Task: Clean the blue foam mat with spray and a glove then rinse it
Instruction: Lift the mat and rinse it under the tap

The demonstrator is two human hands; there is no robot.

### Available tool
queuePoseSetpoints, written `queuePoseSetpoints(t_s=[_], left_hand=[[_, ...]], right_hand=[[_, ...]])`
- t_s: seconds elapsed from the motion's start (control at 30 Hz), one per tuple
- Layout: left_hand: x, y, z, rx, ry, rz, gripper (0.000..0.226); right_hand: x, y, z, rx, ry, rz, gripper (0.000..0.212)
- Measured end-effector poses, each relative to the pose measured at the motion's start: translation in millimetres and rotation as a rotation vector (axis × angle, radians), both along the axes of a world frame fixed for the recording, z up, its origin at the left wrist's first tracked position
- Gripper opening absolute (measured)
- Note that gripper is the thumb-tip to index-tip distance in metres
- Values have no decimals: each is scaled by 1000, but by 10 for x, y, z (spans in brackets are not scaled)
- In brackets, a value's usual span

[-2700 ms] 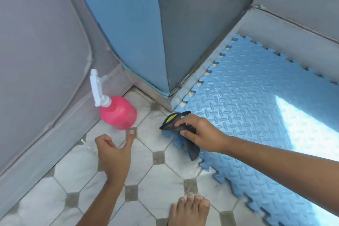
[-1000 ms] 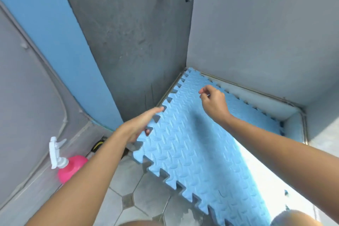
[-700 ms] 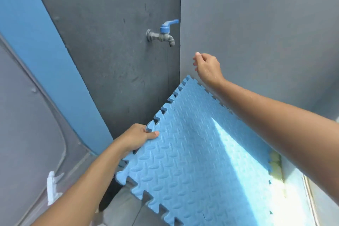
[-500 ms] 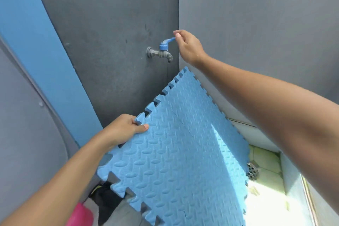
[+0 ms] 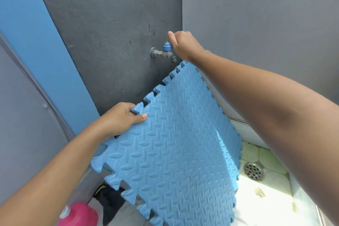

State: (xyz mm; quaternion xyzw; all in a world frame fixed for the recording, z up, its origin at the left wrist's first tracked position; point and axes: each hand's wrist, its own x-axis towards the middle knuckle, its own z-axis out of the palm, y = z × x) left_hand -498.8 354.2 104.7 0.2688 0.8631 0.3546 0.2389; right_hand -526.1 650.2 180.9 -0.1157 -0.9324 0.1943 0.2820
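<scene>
Rinsing stage, seemingly: left hand (image 5: pixel 119 119) grips the blue foam mat (image 5: pixel 174 152) by its toothed edge, tilted beneath a wall tap (image 5: pixel 164 53) — right hand (image 5: pixel 184 46) curls round the handle. Next move: turning it for water.

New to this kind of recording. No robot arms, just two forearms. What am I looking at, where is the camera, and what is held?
There is no machine: a person works with bare hands, and the one camera sits on their head, looking forward and down. The left hand grips the toothed edge of the blue foam mat, lifted at a slant with its top corner just below the tap. The right hand curls round the blue tap handle; no water shows. On the floor are a round drain, a pink spray bottle and a dark glove, the glove partly behind the mat.
</scene>
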Motion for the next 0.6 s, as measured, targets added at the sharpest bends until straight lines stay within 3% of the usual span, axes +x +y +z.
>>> queuePoseSetpoints(t_s=[0.13,0.27,0.33,0.43,0.6], left_hand=[[6,17,-8,3,29,1,26],[-40,-1,-30,7,65,6,36],[-47,9,-51,-8,104,7,39],[-22,27,-62,-24,158,-5,40],[-3,0,-32,20,139,-41,37]], right_hand=[[64,52,-9,44,42,-74,59],[189,74,-54,3,107,-58,54],[250,113,-207,-181,241,29,38],[307,176,-631,-466,332,1,50],[203,265,-1516,-727,56,-229,64]])
